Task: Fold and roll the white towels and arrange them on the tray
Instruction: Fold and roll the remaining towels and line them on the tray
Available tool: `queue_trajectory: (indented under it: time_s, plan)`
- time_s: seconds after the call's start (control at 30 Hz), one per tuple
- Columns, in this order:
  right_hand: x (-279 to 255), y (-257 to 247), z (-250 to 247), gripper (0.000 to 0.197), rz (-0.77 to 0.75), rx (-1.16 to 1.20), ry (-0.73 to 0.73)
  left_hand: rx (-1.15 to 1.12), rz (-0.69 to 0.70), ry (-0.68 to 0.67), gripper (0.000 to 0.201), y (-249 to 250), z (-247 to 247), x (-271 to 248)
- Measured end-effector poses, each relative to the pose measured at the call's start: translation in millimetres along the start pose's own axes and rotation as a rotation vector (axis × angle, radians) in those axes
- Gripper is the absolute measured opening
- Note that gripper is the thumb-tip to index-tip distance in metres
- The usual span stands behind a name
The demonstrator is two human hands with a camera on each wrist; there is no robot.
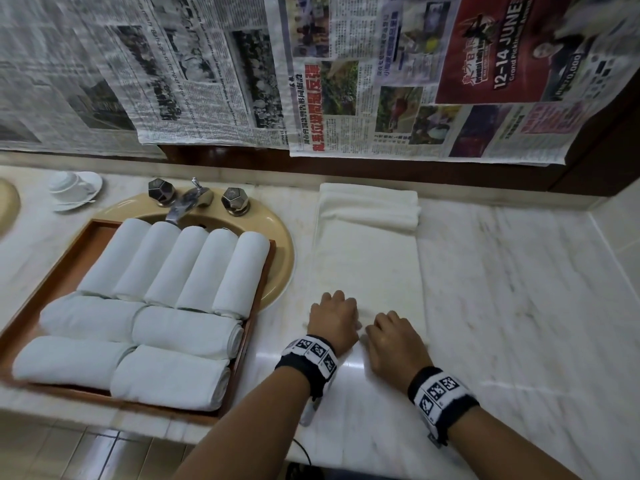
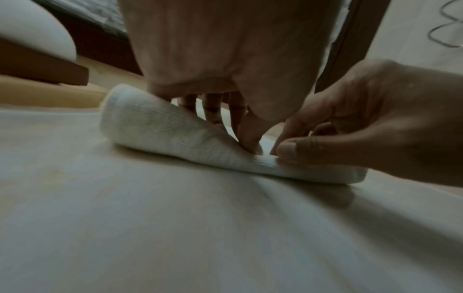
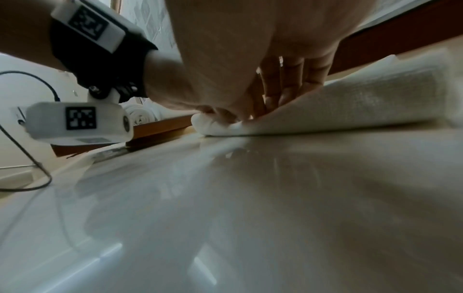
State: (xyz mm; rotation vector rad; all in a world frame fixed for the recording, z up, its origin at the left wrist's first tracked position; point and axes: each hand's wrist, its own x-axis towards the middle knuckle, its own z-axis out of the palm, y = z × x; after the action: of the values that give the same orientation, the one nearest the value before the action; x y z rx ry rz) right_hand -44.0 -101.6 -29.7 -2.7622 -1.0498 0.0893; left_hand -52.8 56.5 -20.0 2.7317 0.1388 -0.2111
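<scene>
A long folded white towel (image 1: pixel 367 258) lies flat on the marble counter, running away from me, with a thicker fold at its far end. Both hands are at its near end. My left hand (image 1: pixel 334 315) and right hand (image 1: pixel 393 336) sit side by side, fingers curled over the edge. In the left wrist view the near end is a short roll (image 2: pixel 160 126); my left hand (image 2: pixel 240 136) grips it and the right hand (image 2: pixel 288 152) pinches it between thumb and fingers. The right wrist view shows the right hand (image 3: pixel 268 105) pressed into the towel (image 3: pixel 363 103). The wooden tray (image 1: pixel 88 254) at left holds several rolled towels (image 1: pixel 173 268).
The tray rests across a beige sink (image 1: pixel 282 268) with a faucet (image 1: pixel 183 202). A cup and saucer (image 1: pixel 74 188) stand at the back left. Newspaper sheets (image 1: pixel 311 81) cover the wall. Bare marble (image 1: pixel 519 289) stretches to the right. A cable (image 1: pixel 304 452) hangs off the front edge.
</scene>
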Motion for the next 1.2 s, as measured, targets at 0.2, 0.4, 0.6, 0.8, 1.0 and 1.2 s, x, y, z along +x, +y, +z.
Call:
queue_trajectory:
  time_s: [0.2, 0.4, 0.6, 0.8, 1.0, 1.2]
  plan:
    - [1.4, -1.1, -2.7, 0.02, 0.103, -0.033, -0.11, 0.215, 0.145, 0.066, 0.026, 6.3, 10.2, -21.6]
    - [9.1, -0.5, -21.0, 0.011, 0.221, 0.133, -0.387, 0.13, 0.365, 0.094, 0.013, -17.5, 24.9, -47.9]
    - [-12.5, -1.4, -7.5, 0.012, 0.254, 0.285, -0.053, 0.115, 0.211, -0.042, 0.008, -6.4, 12.7, -35.9]
    - [-30.2, -5.6, 4.3, 0.015, -0.044, -0.013, 0.071, 0.017, 0.037, 0.034, 0.009, 2.7, 10.3, -30.9]
    - [-0.7, -6.1, -14.5, 0.027, 0.187, -0.032, -0.175, 0.132, 0.282, 0.199, 0.014, -4.7, 23.0, -43.7]
    - [21.8, 11.8, -20.7, 0.004, 0.29, 0.241, -0.296, 0.147, 0.247, 0.067, 0.012, -9.6, 16.9, -23.5]
